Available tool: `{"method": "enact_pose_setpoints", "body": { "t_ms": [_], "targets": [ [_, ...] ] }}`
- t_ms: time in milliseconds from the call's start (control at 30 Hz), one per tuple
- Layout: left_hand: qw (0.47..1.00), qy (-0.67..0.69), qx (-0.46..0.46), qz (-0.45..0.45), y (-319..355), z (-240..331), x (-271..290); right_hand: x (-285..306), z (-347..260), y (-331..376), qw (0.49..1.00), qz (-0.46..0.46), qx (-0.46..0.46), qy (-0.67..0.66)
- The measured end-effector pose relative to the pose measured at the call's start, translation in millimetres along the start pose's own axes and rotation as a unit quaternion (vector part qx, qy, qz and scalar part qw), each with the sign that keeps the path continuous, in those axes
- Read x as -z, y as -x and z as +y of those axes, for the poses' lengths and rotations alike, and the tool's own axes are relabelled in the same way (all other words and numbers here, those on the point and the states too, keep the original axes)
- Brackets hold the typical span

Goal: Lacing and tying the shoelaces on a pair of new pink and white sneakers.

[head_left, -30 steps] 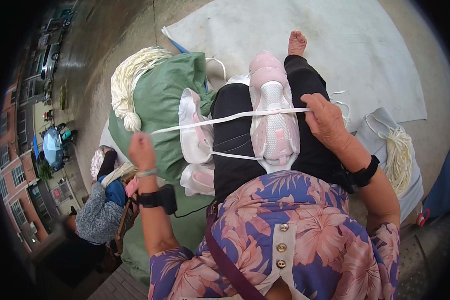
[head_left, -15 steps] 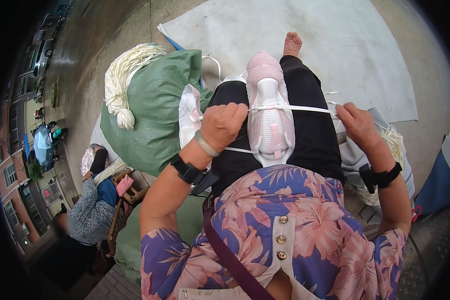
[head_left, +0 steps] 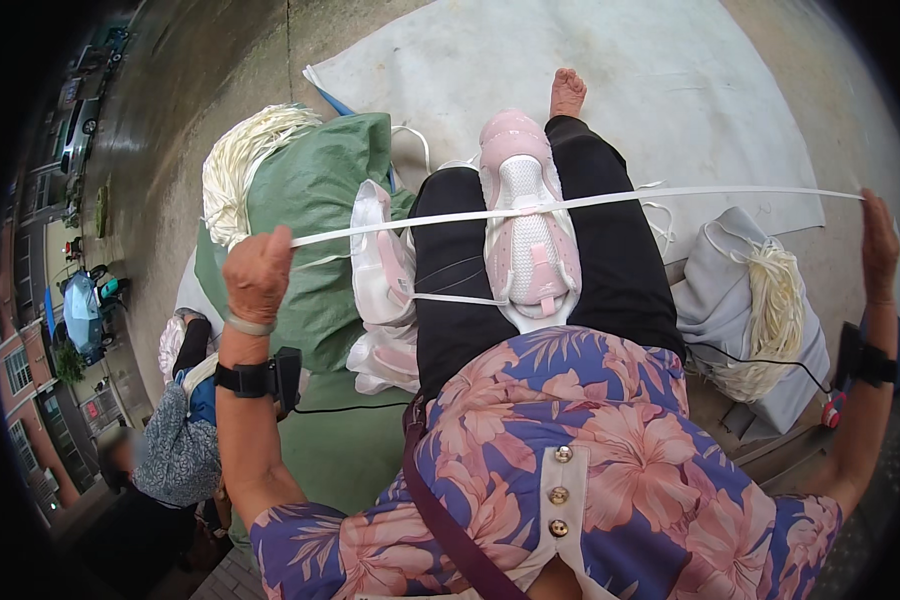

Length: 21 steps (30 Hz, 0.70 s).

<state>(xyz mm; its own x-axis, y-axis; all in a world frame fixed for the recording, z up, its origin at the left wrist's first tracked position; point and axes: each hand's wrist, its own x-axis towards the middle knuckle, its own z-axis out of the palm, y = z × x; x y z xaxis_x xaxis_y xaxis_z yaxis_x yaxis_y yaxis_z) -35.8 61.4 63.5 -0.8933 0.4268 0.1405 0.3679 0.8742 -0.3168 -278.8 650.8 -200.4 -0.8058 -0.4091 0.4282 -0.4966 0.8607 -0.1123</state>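
White shoelace (head_left: 610,198) stretched in a nearly straight line above the lap (head_left: 615,265), across the shoe lying there. At far left, another person (head_left: 177,455) in a patterned grey top sits. Next comes a cream lace bundle (head_left: 242,165) draped over the left edge of a green sack (head_left: 320,175). By it, the left hand (head_left: 257,272) is raised, its grip closed into a fist on the shoelace's left end. Two pink-and-white shoes (head_left: 382,262) sit against the lap's left edge, one nearer the waist. Mid-lap, a pink-and-white shoe (head_left: 532,235) points its toe at the knee edge, heel toward the waist. Rightward, a grey bag (head_left: 705,290) with a second cream bundle (head_left: 776,290) lies below the lower right corner of a pale ground sheet (head_left: 670,110). Farthest right, the right hand (head_left: 879,245), seen edge-on, has the other end at its fingertips; how tightly that grip is pinched, I cannot tell.
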Motion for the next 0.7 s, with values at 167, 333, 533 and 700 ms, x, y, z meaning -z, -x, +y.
{"method": "enact_pose_setpoints", "body": {
  "t_ms": [167,333,533,700],
  "targets": [
    [0.997,0.036,0.015,0.073,-26.4,-37.9,-19.9,-234.1,-99.5,-143.8,0.935,0.154,-0.307,0.091],
    [0.993,-0.017,0.106,-0.056,43.1,-74.2,-14.1,-291.4,-118.3,-142.4,0.929,0.052,-0.294,0.220],
    [0.984,-0.002,0.158,-0.085,91.4,-118.2,-4.8,-277.9,-151.5,-133.5,0.935,0.002,-0.287,0.208],
    [0.982,-0.019,0.174,-0.067,80.6,-166.4,2.1,-244.4,-96.5,-136.9,0.919,0.033,-0.331,0.211]
  ]
}}
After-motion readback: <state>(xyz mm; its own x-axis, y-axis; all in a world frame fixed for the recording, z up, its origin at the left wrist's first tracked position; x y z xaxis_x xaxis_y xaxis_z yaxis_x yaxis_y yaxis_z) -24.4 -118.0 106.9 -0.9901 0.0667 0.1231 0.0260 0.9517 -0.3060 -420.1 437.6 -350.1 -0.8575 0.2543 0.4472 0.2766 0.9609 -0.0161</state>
